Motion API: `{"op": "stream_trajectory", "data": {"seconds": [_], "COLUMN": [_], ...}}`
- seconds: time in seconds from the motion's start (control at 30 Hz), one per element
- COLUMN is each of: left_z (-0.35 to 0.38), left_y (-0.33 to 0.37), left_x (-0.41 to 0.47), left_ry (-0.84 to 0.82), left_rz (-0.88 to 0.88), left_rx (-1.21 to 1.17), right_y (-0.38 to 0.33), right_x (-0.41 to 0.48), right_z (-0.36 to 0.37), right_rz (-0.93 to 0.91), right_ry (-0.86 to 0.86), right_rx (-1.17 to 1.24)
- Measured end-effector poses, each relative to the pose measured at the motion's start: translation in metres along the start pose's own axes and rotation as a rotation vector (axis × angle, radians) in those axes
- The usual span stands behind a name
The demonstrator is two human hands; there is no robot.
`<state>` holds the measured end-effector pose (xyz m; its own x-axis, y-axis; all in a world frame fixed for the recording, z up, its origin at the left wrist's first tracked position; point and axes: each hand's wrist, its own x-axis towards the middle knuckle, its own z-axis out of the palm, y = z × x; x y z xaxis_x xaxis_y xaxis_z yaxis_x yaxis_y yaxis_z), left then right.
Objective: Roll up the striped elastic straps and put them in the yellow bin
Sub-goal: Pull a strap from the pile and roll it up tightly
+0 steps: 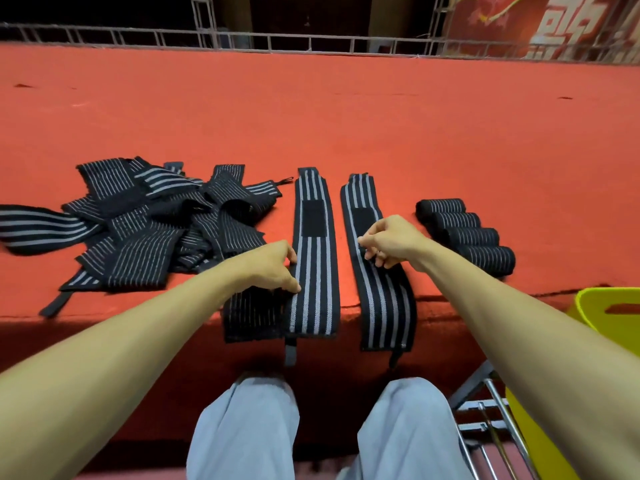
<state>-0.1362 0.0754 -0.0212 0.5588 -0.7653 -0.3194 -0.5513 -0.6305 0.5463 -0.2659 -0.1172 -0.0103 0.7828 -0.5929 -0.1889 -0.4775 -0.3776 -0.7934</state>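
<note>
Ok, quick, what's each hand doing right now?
Left hand: fingertips pressing the edge of the left flat strap, no closed grip.
Right hand: fingers curled, pinching the right flat strap.

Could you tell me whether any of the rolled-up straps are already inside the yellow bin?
No, the four rolled straps lie in a row on the red surface, apart from the yellow bin.

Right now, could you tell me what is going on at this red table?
A seated person is sorting striped elastic straps. Two straps lie flat side by side: the left hand touches the edge of the left strap, and the right hand pinches the right strap. A tangled pile of straps waits at the left, and four rolled straps sit in a row at the right. The yellow bin stands lower right; its inside is not visible.
</note>
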Motion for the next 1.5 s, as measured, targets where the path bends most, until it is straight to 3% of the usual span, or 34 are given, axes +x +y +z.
{"op": "stream_trajectory", "data": {"seconds": [0.1,0.3,0.47,0.77,0.87,0.97,1.07,1.17,1.37,1.5], "left_z": [-0.016,-0.06,-0.049,0.009,0.007,0.008,0.008,0.006,-0.011,-0.029], "left_y": [0.011,0.029,0.033,0.023,0.021,0.025,0.027,0.032,0.058,0.076], "left_x": [0.015,0.072,0.132,0.195,0.195,0.191,0.185,0.175,0.118,0.077], "left_ry": [-0.049,0.115,0.271,0.499,0.524,0.543,0.575,0.524,0.087,0.085], "left_rz": [0.071,0.149,0.201,0.258,0.293,0.307,0.325,0.285,0.273,0.39], "left_rx": [0.201,0.156,-0.062,-0.331,-0.409,-0.379,-0.383,-0.565,-0.702,-0.794], "right_y": [-0.005,-0.008,0.008,0.029,0.024,0.022,0.013,-0.006,-0.053,-0.087], "right_x": [0.018,0.076,0.135,0.239,0.256,0.258,0.238,0.212,0.151,0.117], "right_z": [-0.004,-0.023,-0.021,-0.014,-0.012,-0.008,-0.009,-0.014,-0.034,-0.044], "right_rz": [-0.016,-0.026,-0.015,0.038,0.027,-0.068,-0.252,-0.249,-0.202,-0.229], "right_ry": [0.018,0.163,0.339,0.56,0.55,0.549,0.565,0.539,0.332,0.303], "right_rx": [-0.022,0.012,-0.067,0.181,0.168,0.186,0.462,0.681,0.997,1.005]}}
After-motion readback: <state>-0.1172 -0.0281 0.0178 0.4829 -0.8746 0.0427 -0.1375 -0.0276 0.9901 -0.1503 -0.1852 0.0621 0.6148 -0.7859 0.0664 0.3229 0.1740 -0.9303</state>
